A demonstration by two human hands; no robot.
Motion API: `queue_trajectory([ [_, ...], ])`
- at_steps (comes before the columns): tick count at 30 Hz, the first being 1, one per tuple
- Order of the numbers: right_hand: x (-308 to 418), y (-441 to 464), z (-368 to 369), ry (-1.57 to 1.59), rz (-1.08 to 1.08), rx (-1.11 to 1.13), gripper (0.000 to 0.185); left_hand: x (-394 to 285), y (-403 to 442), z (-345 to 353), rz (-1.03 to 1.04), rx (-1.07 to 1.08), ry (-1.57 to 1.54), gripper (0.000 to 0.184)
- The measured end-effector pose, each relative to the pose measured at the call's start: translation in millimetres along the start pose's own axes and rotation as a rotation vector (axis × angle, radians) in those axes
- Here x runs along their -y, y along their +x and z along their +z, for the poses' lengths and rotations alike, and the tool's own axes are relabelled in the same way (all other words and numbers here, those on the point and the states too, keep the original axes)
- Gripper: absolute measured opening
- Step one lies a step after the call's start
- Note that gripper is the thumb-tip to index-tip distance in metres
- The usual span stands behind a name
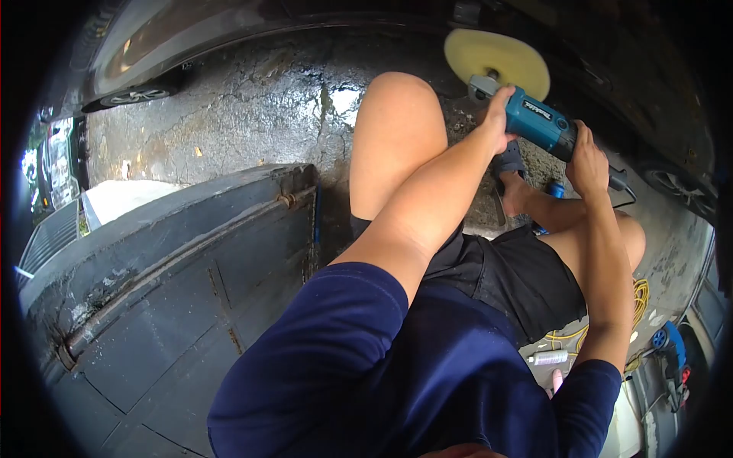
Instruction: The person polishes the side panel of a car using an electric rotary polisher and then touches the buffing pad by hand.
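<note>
Both of my hands are on a teal and black polisher (536, 120) with a Makita label. My left hand (498, 118) wraps around its front end, close behind the metal gear head. My right hand (589, 164) grips the black rear handle, from which a cord hangs. The round yellow pad (500, 62) is tilted and close to the lower side of a dark car (603, 76). Whether the pad touches the car's surface, I cannot tell.
On my left stands a grey metal gate (183, 305). A coiled yellow cord (640, 298), a white bottle (548, 357) and a blue tool (672, 343) lie at the right. A blue bottle (556, 191) stands between my legs. The cracked floor (229, 114) is partly wet.
</note>
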State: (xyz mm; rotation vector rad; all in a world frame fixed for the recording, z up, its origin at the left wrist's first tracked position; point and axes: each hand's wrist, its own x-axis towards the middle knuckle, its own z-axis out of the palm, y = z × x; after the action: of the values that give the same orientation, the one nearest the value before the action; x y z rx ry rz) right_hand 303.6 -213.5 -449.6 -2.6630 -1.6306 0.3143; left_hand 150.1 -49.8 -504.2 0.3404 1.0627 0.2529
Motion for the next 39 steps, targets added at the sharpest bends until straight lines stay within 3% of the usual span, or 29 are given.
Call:
queue_trajectory([
  [7, -27.1, -23.6, 3.2, 0.013, 0.108, 0.012, 0.079, 16.1, 6.4, 13.6, -0.047, 0.135, 0.098, 0.073],
  [11, -8.6, -9.7, 9.6, 0.083, 0.044, -0.002, 0.079, -1.6, 4.8, -2.5, -0.01, 0.06, 0.044, 0.07],
  [23, 132.3, 92.8, 16.1, 0.21, -0.206, 0.072, 0.076, -115.9, -44.9, -108.3, 0.318, -0.268, -0.059, 0.068],
  [25, 162.6, 105.8, 12.1, 0.211, -0.241, 0.078, 0.072, -132.9, -33.0, -140.8, 0.399, -0.304, -0.164, 0.085],
  [28, 198.5, 122.4, 16.4, 0.234, -0.292, 0.061, 0.074, -151.5, -57.8, -154.3, 0.467, -0.383, -0.248, 0.083],
  [31, 219.4, 133.3, 24.4, 0.252, -0.302, 0.064, 0.071, -168.3, -52.1, -178.8, 0.475, -0.222, -0.264, 0.064],
  [33, 222.8, 134.6, 23.9, 0.245, -0.298, 0.08, 0.07, -174.6, -50.7, -179.2, 0.424, -0.231, -0.28, 0.057],
  [35, 219.3, 133.5, 24.2, 0.243, -0.284, 0.12, 0.074, -169.1, -48.3, -175.7, 0.467, -0.287, -0.187, 0.07],
  [39, 189.3, 128.1, 27.1, 0.226, -0.245, 0.123, 0.078, -150.9, -37.9, -158.8, 0.407, -0.323, -0.187, 0.075],
])
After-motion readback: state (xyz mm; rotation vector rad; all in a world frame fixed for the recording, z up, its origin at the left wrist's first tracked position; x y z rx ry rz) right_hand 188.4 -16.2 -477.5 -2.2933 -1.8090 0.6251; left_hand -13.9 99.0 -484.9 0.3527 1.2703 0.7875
